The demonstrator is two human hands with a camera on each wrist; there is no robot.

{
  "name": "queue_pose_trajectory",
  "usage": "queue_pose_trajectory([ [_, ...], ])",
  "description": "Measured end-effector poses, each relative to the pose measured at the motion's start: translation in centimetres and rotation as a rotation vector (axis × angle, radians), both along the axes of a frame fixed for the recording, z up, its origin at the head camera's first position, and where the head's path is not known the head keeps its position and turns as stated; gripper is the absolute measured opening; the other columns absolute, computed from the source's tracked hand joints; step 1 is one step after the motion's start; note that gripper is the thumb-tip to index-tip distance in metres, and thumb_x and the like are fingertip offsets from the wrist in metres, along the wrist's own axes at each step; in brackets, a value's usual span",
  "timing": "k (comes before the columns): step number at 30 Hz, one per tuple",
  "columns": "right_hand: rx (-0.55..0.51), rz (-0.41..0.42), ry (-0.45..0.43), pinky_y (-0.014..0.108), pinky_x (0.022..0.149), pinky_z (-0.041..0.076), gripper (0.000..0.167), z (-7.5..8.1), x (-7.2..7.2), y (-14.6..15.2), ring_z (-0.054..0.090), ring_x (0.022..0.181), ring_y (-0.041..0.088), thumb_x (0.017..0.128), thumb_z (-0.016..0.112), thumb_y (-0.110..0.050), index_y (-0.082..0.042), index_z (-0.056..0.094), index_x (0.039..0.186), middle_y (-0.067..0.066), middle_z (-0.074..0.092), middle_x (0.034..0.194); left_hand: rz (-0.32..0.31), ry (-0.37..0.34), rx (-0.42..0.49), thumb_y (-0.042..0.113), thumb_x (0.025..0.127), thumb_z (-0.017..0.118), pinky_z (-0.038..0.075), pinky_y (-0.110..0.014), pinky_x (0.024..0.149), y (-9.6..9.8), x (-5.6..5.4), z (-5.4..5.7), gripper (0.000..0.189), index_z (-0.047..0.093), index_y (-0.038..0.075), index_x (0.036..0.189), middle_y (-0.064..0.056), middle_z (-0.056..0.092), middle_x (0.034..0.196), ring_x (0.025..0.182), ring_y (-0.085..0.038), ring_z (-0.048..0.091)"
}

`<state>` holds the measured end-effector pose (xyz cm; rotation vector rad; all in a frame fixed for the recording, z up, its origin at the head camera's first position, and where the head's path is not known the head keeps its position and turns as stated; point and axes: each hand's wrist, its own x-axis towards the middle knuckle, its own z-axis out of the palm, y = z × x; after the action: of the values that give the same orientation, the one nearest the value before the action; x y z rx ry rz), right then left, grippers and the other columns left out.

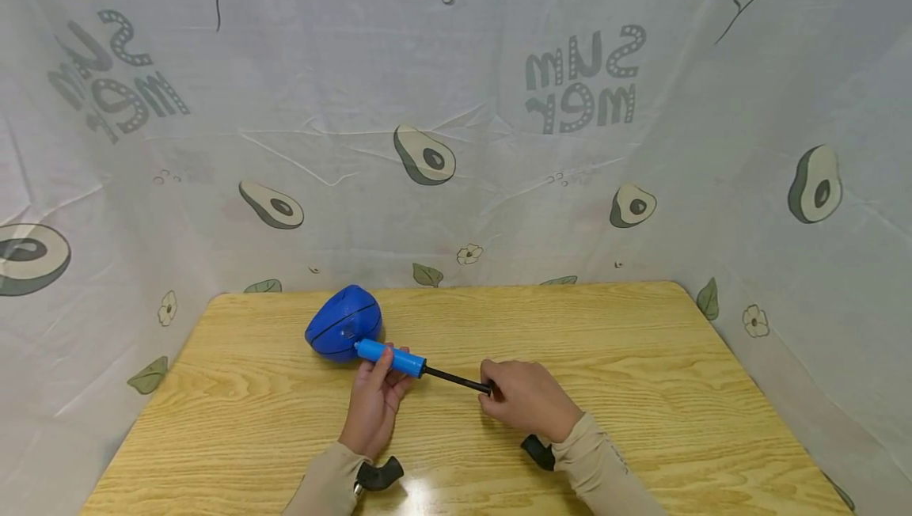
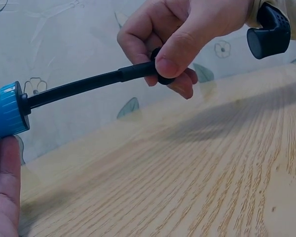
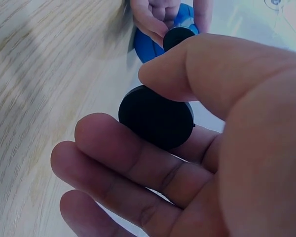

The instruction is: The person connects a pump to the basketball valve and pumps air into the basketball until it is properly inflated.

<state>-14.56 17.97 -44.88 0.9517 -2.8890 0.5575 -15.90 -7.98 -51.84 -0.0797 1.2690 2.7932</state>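
Note:
A blue ball (image 1: 342, 326) with black lines, partly caved in and lopsided, sits on the wooden table. Against its side is the tip of a blue hand pump (image 1: 399, 359). My left hand (image 1: 375, 405) grips the pump's barrel, thumb on top and fingers beneath. The black pump rod (image 2: 79, 90) is drawn well out of the barrel. At its far end my right hand (image 1: 527, 397) pinches the handle, whose round black end (image 3: 155, 117) shows between thumb and fingers in the right wrist view. The needle's entry into the ball is too small to make out.
The wooden table (image 1: 627, 342) reaches back to a pale hanging sheet (image 1: 342, 89) printed with avocados, leaves and lettering. Black wrist-camera mounts (image 1: 381, 474) jut from both beige sleeves, low over the table.

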Motion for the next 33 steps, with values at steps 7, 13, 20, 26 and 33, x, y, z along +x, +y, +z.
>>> queue_pose_trajectory([
  [7,0.002,0.0,-0.014,0.021,0.046,0.036,0.015,0.0,-0.1,-0.2,0.04,0.051,0.001,0.096,0.072,-0.018,-0.021,0.061,0.086,-0.016,0.047,0.063,-0.006,0.017,-0.036,0.031,0.11,0.052,0.058,-0.027,0.093,0.0,0.2,-0.2,0.058,0.025,-0.002,0.15,-0.007,0.059,0.128,0.107,-0.012,0.065],
  [13,0.005,0.008,-0.024,0.021,0.047,0.036,0.015,0.2,0.0,-0.2,0.04,0.051,0.001,0.097,0.072,-0.02,-0.021,0.061,0.086,-0.016,0.047,0.063,-0.006,0.007,-0.045,0.033,0.11,0.053,0.057,-0.026,0.096,0.1,0.2,-0.2,0.059,0.026,-0.002,0.15,-0.007,0.059,0.129,0.111,-0.013,0.064],
  [20,0.002,0.021,-0.042,0.021,0.047,0.036,0.015,0.2,-0.1,-0.2,0.041,0.051,0.001,0.098,0.073,-0.023,-0.021,0.061,0.088,-0.016,0.048,0.064,-0.006,0.006,-0.067,0.03,0.111,0.05,0.057,-0.025,0.095,0.4,0.2,-0.1,0.057,0.026,-0.004,0.15,-0.005,0.061,0.126,0.111,-0.013,0.065],
  [26,0.002,0.028,-0.045,0.021,0.047,0.037,0.016,0.2,0.0,-0.3,0.042,0.052,0.0,0.098,0.074,-0.027,-0.022,0.062,0.089,-0.017,0.049,0.065,-0.008,0.006,-0.105,0.031,0.111,0.052,0.057,-0.026,0.096,0.7,0.3,0.0,0.056,0.029,-0.003,0.148,-0.006,0.061,0.127,0.113,-0.014,0.065],
  [33,-0.001,0.035,-0.036,0.021,0.048,0.037,0.017,0.0,-0.2,-0.4,0.042,0.053,0.0,0.096,0.076,-0.031,-0.022,0.063,0.09,-0.017,0.049,0.067,-0.027,0.016,-0.137,0.032,0.11,0.054,0.056,-0.027,0.098,1.1,0.6,0.0,0.057,0.03,-0.004,0.148,-0.01,0.06,0.133,0.115,-0.013,0.066],
])
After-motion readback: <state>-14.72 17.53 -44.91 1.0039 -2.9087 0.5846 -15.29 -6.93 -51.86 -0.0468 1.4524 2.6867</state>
